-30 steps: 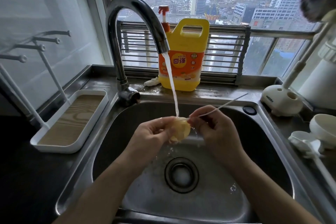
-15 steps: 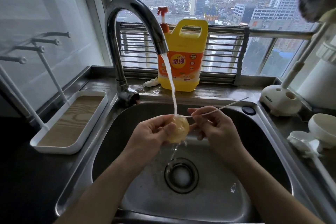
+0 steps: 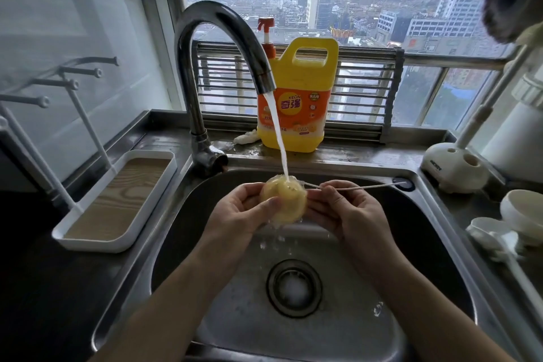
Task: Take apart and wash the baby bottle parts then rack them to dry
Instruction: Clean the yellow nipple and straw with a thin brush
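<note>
Over the steel sink my left hand grips a yellowish, translucent bottle nipple under the running water from the faucet. My right hand pinches a thin white wire brush, whose bristled tip lies against the top of the nipple. The brush handle points right, almost level. A white drying rack with pegs and a wood-look tray stands left of the sink.
A yellow dish-soap jug with a pump stands behind the sink on the ledge. On the right counter are a white brush holder, a white bowl-like part and a white cap. The drain lies below my hands.
The nipple has turned in my left hand and the brush handle has dropped from a raised angle to nearly level. Both hands stay under the stream.
</note>
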